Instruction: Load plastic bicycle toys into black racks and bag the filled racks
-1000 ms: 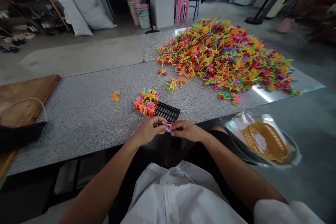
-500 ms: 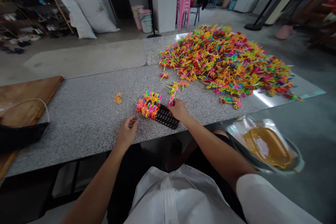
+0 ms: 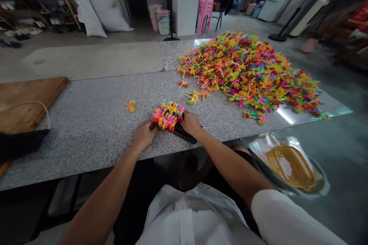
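A black grid tray [image 3: 184, 134] lies near the front edge of the granite table [image 3: 94, 115], its left half packed with bright plastic pieces [image 3: 167, 114]. My right hand [image 3: 190, 122] rests on the tray, fingers pressed against the right side of the packed pieces. My left hand [image 3: 144, 134] touches the tray's near left corner. What either hand holds is hidden by the fingers. A large heap of multicoloured plastic pieces [image 3: 247, 69] covers the table's right side.
A few loose pieces [image 3: 131, 105] lie left of the tray, more [image 3: 196, 96] behind it. A wooden board [image 3: 25, 99] and a black container [image 3: 20, 143] sit at left. A yellow basket [image 3: 290, 165] in a bag-lined basin stands at lower right.
My hands were joined on a pink piece at the table edge. The right hand carried it to the tray and now presses there; the left hand moved up to the tray's corner.
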The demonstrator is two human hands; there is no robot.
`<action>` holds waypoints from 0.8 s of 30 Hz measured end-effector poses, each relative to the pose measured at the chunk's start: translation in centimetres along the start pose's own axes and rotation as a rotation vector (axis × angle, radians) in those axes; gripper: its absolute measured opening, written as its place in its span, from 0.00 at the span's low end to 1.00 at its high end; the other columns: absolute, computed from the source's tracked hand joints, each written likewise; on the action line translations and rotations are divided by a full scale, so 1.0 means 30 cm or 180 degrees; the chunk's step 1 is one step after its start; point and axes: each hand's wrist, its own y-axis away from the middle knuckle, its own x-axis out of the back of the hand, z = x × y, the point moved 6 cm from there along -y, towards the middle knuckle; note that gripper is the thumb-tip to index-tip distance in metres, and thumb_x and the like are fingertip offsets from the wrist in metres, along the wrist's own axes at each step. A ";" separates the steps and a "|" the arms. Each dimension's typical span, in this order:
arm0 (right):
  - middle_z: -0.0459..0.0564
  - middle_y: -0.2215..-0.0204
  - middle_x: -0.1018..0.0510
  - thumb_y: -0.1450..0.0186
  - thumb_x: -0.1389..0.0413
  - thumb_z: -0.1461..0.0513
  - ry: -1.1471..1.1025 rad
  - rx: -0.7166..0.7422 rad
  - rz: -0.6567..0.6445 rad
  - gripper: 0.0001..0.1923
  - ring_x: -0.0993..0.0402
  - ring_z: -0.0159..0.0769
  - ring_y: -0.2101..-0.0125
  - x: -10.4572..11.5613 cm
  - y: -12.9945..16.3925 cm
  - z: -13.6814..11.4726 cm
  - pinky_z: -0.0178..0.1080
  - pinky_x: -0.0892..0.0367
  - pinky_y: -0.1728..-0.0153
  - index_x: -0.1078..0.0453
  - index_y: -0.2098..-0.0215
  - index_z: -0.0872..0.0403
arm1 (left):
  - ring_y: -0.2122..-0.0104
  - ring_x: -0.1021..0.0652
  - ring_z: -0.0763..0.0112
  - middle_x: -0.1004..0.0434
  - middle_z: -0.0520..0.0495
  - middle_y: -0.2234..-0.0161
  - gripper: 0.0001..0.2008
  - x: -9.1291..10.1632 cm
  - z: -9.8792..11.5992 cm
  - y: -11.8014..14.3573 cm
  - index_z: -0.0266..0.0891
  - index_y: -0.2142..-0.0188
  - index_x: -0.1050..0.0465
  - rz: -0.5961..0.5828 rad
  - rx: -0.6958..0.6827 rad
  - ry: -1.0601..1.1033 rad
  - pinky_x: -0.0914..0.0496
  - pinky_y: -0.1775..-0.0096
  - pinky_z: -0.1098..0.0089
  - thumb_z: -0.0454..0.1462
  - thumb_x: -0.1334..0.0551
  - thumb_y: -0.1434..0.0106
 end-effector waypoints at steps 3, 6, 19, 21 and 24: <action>0.65 0.48 0.15 0.18 0.52 0.51 0.0055 -0.0063 -0.0029 0.21 0.17 0.50 0.46 -0.007 0.005 -0.013 0.41 0.28 0.50 0.27 0.40 0.57 | 0.55 0.18 0.57 0.15 0.42 0.53 0.17 -0.001 -0.006 -0.011 0.42 0.46 0.19 -0.0003 0.0043 -0.0111 0.26 0.51 0.62 0.44 0.37 0.30; 0.66 0.47 0.15 0.18 0.51 0.53 0.0021 -0.0100 -0.0028 0.20 0.16 0.51 0.47 -0.004 0.014 -0.019 0.41 0.27 0.51 0.27 0.40 0.57 | 0.50 0.18 0.55 0.16 0.40 0.48 0.17 0.007 0.012 -0.025 0.42 0.46 0.19 0.0039 -0.0149 -0.0171 0.25 0.47 0.60 0.42 0.37 0.31; 0.64 0.42 0.17 0.22 0.49 0.60 0.0261 -0.0366 0.0244 0.26 0.19 0.50 0.44 0.201 -0.232 0.184 0.43 0.26 0.46 0.30 0.29 0.56 | 0.44 0.19 0.52 0.23 0.39 0.37 0.18 -0.008 0.000 -0.062 0.42 0.44 0.20 -0.0092 -0.0433 -0.0345 0.25 0.42 0.58 0.40 0.39 0.32; 0.63 0.37 0.21 0.21 0.50 0.58 0.0458 -0.0156 0.0044 0.30 0.20 0.50 0.42 0.170 -0.236 0.174 0.45 0.27 0.44 0.38 0.23 0.51 | 0.45 0.19 0.52 0.22 0.37 0.38 0.19 -0.009 -0.008 -0.060 0.40 0.45 0.20 -0.0092 -0.0430 -0.0340 0.25 0.42 0.58 0.40 0.39 0.32; 0.60 0.35 0.24 0.21 0.51 0.63 0.0564 0.0277 -0.0221 0.30 0.21 0.47 0.41 0.135 -0.209 0.182 0.44 0.29 0.42 0.36 0.23 0.46 | 0.45 0.19 0.53 0.21 0.38 0.40 0.17 -0.009 -0.010 -0.054 0.40 0.47 0.21 -0.0030 -0.0501 -0.0331 0.26 0.43 0.59 0.40 0.40 0.32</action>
